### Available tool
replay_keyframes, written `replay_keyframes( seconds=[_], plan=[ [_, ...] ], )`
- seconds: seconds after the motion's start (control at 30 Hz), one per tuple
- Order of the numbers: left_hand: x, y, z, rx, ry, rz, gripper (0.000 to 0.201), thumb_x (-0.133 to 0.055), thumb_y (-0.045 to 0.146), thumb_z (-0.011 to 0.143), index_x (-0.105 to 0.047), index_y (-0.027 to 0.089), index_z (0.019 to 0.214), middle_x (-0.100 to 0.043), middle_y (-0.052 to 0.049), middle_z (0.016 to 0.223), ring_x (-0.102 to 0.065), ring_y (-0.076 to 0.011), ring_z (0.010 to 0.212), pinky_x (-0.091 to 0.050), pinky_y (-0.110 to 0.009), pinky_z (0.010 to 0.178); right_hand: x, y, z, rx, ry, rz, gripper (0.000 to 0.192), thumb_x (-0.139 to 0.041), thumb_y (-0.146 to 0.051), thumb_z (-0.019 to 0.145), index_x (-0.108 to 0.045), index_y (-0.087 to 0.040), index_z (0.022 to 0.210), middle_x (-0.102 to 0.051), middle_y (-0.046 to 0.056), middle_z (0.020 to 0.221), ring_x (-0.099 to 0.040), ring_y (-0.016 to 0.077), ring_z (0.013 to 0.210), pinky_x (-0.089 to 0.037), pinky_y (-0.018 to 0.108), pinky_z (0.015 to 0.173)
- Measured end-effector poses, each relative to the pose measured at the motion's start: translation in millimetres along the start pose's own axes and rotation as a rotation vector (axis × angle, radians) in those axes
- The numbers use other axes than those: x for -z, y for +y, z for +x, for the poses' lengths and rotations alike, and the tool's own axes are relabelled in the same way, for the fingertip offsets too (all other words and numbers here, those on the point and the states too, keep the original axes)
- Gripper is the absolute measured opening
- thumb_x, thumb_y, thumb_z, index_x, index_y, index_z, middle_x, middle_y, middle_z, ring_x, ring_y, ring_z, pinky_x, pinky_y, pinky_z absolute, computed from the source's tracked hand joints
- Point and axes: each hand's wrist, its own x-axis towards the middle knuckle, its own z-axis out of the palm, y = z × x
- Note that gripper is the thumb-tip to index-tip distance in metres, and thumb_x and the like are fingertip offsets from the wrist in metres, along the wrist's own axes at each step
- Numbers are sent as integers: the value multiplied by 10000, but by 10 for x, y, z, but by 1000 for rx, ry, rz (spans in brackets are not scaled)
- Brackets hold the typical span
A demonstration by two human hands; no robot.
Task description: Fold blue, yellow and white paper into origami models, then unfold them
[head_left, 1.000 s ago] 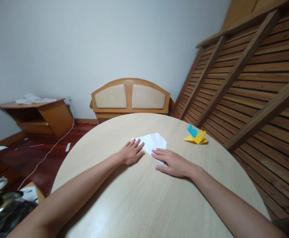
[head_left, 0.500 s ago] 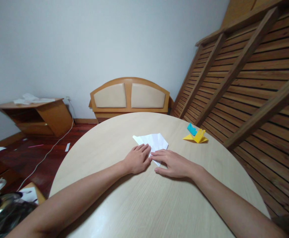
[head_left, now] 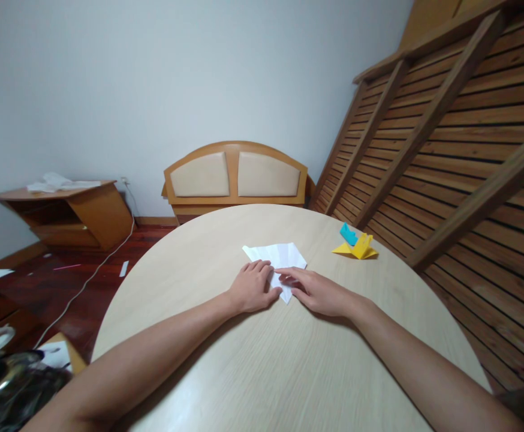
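A sheet of white folded paper [head_left: 284, 255] with crease lines lies on the round wooden table [head_left: 244, 372], one pointed corner toward me. My left hand [head_left: 252, 287] rests flat on the paper's left part, fingers stretched out. Over its right part is my right hand [head_left: 316, 291], fingers apart and slightly bent, index fingertip at the paper near my left fingers. Its thumb is beside the near corner. Both hands cover parts of the sheet.
A yellow folded-paper figure [head_left: 358, 247] and a blue one [head_left: 347, 233] stand at the table's right back. Beyond the table is a padded headboard [head_left: 235, 174]. Wooden slats [head_left: 446, 150] lean on the right. A low cabinet [head_left: 86, 216] stands at the left wall.
My right hand has lifted and curled slightly, showing more of the paper's near corner. My left hand stays on the paper with its thumb moved slightly right.
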Motion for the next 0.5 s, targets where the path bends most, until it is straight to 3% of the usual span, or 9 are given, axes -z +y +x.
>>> replay_keyframes(
  seconds=[0.17,0.3,0.5],
  plan=[
    [13,-4,8,-11,-19,-23,668,-575,601,854,-517,143,1338,-526,-160,1413,-472,-341,1314,-363,-499,1111,16,-8,12,-37,-22,-10,489,-539,-129,898,-546,-228,1376,-681,96,1240,-647,219,1103,-495,383,980],
    [34,12,-22,-7,-54,-36,824,-544,688,842,-400,180,1474,-454,-176,1483,-390,-379,1382,-301,-564,1131,36,10,5,-12,-52,-68,370,-556,-155,889,-652,-213,1241,-682,91,1247,-619,236,1157,-464,393,1024],
    [81,-15,-60,-53,-144,-77,670,-419,707,910,-483,305,1442,-385,-129,1545,-313,-413,1429,-247,-639,1124,76,173,-52,38,-26,-200,436,-562,-86,805,-688,-250,1188,-634,65,1335,-465,276,1355,-309,510,1156]
  ],
)
